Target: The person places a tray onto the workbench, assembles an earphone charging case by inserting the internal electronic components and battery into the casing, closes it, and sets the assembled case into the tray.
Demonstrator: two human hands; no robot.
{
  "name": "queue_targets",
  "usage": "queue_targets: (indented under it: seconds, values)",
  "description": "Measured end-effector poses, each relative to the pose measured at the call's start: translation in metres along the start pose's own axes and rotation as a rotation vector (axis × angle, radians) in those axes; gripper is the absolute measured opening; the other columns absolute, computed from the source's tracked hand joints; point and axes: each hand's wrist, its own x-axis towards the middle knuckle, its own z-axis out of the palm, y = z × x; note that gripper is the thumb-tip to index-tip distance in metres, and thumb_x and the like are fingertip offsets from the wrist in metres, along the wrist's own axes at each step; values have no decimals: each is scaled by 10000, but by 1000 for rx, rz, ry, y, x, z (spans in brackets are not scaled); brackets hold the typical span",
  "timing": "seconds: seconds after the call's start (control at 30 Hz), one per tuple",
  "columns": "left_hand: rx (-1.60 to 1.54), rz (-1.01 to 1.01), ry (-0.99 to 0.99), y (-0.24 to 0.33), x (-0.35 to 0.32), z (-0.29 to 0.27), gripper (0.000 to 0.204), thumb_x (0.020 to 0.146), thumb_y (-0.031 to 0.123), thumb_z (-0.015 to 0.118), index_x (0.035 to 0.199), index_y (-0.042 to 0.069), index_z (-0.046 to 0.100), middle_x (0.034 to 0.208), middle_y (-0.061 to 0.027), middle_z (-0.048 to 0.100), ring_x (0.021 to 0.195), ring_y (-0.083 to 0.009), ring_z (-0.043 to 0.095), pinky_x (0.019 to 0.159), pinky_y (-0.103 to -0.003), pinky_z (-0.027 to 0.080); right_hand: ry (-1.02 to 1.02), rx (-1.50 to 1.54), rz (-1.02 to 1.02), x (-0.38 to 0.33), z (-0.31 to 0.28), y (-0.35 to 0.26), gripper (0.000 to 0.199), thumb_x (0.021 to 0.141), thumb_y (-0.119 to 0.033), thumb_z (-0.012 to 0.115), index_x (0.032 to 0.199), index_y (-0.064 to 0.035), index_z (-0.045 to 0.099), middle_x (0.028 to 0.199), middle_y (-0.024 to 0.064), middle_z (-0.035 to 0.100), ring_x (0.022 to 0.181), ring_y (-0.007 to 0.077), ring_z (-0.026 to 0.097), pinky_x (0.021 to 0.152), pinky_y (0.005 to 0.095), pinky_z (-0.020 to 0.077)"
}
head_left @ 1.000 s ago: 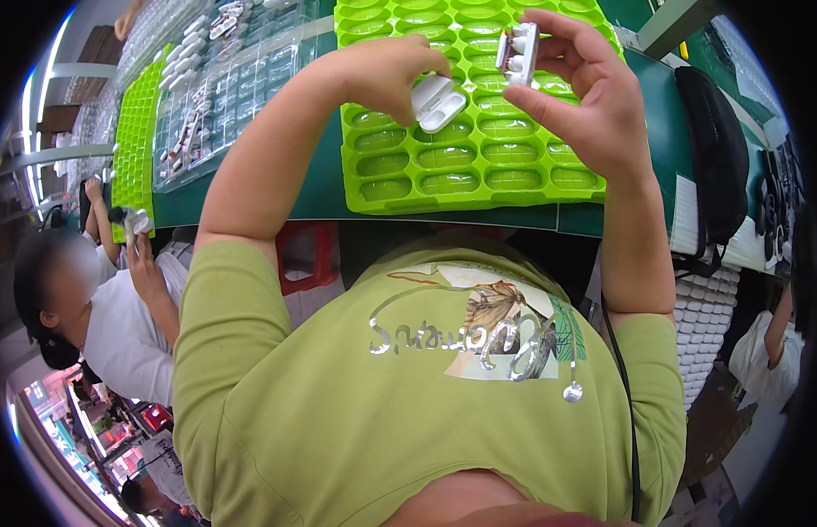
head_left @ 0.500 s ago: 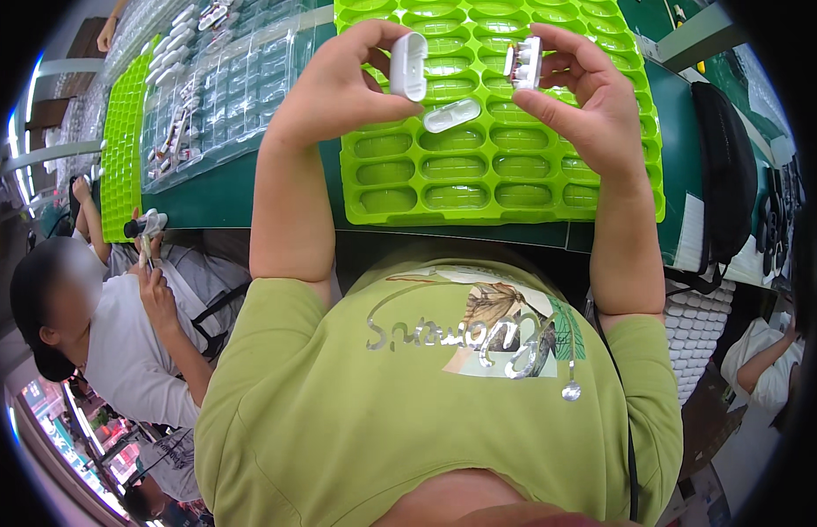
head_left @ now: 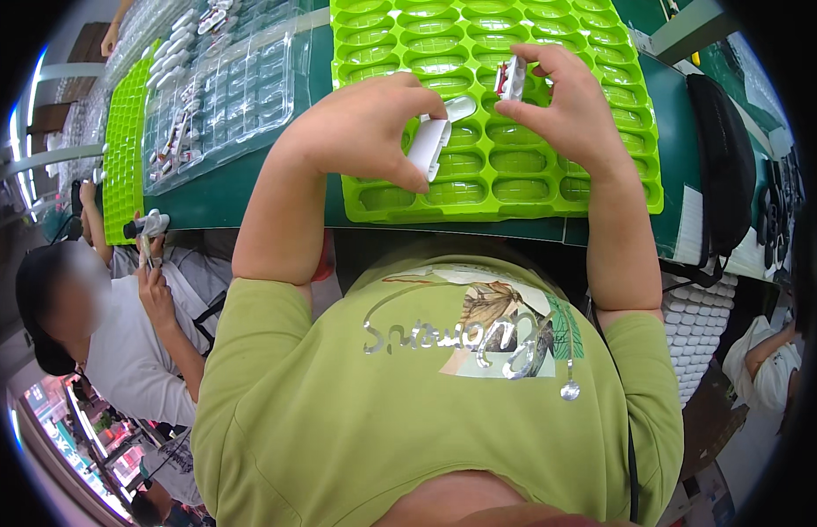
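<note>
Between the thumb and fingers of my left hand (head_left: 364, 132) is a hollow white plastic shell (head_left: 428, 149), tilted over the green tray. My right hand (head_left: 571, 110) pinches a small white insert with red and metallic parts (head_left: 511, 79), held upright a short way to the right of the shell. The two pieces are apart. Behind the shell, a loose white oval cover (head_left: 461, 108) lies on the bright green tray (head_left: 382, 211), partly hidden by my left fingers. Rows of oval hollows fill this tray.
Clear plastic trays (head_left: 250, 105) with small parts lie left on the green table (head_left: 197, 211), beside white oval pieces (head_left: 176, 48). A black case (head_left: 720, 167) sits at the right edge. A co-worker (head_left: 136, 325) works at the left. Several white pieces (head_left: 698, 325) are stacked at lower right.
My left hand has come down and turned the shell over, tilting it with its outer side up. My right hand has shifted slightly left and down with the insert, now turned a little.
</note>
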Motion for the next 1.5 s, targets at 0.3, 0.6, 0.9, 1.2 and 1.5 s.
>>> queue_targets:
  seconds: [0.3,0.6,0.9,1.2,1.5]
  values:
    - [-287,21,13,-10,4,1,692,549,202,856,1173,67,591,911,-25,551,798,-147,530,667,-277,429,97,397,86,0,-6,1,279,784,-198,764,977,-32,649,897,43,629,819,138,585,730,259,460]
    - [-787,117,58,-2,12,-8,756,560,90,856,1238,2,533,1076,-1,573,891,-84,527,757,-236,404,57,1080,278,0,-9,-5,180,846,-187,733,775,-55,633,696,-37,579,642,37,467,584,201,361]
    - [-898,214,135,-3,22,14,788,529,68,854,1242,-15,529,1231,-66,529,1078,-161,529,938,-305,413,-20,1076,376,0,-10,-15,219,874,-225,694,966,-28,666,843,15,649,764,88,584,676,223,462]
    - [-1011,362,170,-6,29,25,714,552,103,883,1191,43,570,1122,-11,565,912,-104,539,710,-239,437,-212,1222,346,-2,-6,-10,343,909,-212,647,1188,-17,610,983,18,667,829,75,590,705,220,466]
    - [-1223,301,45,-5,23,23,818,531,70,854,1260,-42,501,1253,-136,562,1166,-220,534,982,-346,442,-114,1341,295,-3,-6,-4,334,924,-195,628,1195,-2,602,976,31,661,847,83,602,718,220,482]
